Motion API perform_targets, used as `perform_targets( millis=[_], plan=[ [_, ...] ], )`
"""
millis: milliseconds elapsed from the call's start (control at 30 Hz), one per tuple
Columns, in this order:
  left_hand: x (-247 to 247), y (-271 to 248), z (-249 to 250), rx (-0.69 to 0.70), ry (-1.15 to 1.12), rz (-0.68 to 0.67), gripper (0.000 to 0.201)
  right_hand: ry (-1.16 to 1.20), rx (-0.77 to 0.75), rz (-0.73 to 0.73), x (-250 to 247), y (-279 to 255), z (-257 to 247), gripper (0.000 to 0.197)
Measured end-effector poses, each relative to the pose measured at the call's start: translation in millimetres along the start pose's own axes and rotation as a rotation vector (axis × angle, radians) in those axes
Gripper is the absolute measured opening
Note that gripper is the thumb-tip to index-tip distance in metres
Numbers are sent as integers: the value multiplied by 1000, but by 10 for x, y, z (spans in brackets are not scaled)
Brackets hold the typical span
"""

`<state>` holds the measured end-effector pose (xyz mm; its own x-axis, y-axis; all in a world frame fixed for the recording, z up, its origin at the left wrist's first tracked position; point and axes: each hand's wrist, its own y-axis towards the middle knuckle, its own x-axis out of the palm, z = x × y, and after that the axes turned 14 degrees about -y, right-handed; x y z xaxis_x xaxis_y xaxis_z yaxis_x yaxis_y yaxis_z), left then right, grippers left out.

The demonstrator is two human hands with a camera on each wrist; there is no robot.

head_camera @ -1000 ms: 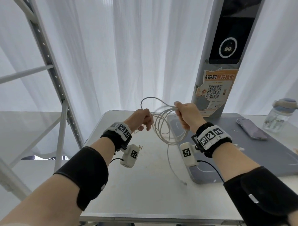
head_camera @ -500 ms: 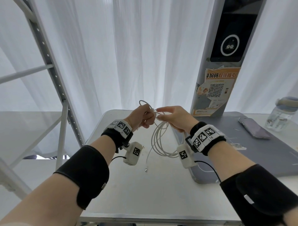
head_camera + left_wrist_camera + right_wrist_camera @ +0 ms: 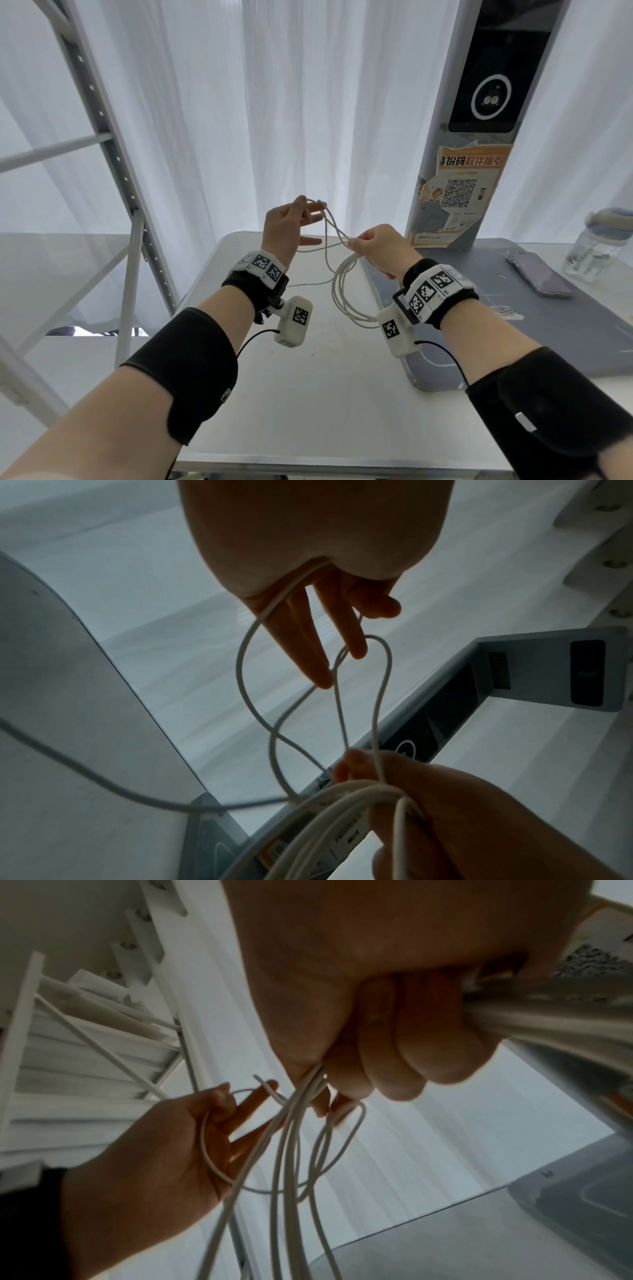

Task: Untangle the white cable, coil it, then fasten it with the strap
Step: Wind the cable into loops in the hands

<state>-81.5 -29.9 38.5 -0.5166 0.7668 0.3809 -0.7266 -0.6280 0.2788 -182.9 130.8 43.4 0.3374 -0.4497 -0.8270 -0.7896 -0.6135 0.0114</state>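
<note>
Clamping white cable (image 3: 337, 294) coils in curled rt hand (image 3: 380, 250); hooking loose loop over spread, straight-ish lt hand (image 3: 286, 228) fingers. Ease loop thru gently, no yanking.

the turns of the white cable (image 3: 356, 791) vanish inside the curled fingers (image 3: 394, 1053) of the right grip (image 3: 376, 250). from the head camera the near end of the coil sits behind the right wrist camera (image 3: 394, 329). one strand leaves the left wrist view at its left edge, end unseen. whether the left grip (image 3: 284, 229) pinches the loop with its thumb (image 3: 380, 605) or only carries it, i can't tell. a blurred streak (image 3: 548, 1020) fills the right of the right wrist view. the bottle (image 3: 596, 246), far right, is cut by the frame edge.
</note>
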Motion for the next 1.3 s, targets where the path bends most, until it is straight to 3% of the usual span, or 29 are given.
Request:
perform_targets(
  millis=[167, 300, 467, 600, 767, 900, 1000, 1100, 1167, 1233, 1300],
  plan=[
    [42, -13, 67, 41, -79, -23, 48, -92, 129, -113, 33, -26, 13, 35],
    [23, -37, 37, 66, -74, 30, 45, -74, 181, -95, 38, -37, 10, 36],
    [24, -54, -47, 98, 83, 68, 19, -83, 158, -137, 16, -27, -25, 28],
    [-40, -16, -126, 149, 225, -18, 50, -44, 114, -165, -9, -71, -38, 40],
    [-129, 14, -305, 147, 492, -151, 86, 281, 98, -69, -55, -110, -126, 44],
    [-175, 52, -457, 166, 688, -126, 92, 484, 88, -37, -53, -101, -134, 43],
    [-187, 57, -506, 194, 625, -67, 93, 583, 57, -29, -57, -95, -142, 45],
    [-141, 45, -473, 167, 571, -18, 94, 615, 15, -50, -67, -92, -127, 45],
    [-135, 52, -462, 105, 591, 27, 84, 648, -13, -85, -81, -97, -113, 43],
    [-162, 76, -441, -36, 598, 93, 66, 696, -26, -81, -111, -96, -83, 41],
    [-218, 93, -414, -183, 587, 168, 66, 719, -12, -47, -144, -81, -51, 41]
  ],
)
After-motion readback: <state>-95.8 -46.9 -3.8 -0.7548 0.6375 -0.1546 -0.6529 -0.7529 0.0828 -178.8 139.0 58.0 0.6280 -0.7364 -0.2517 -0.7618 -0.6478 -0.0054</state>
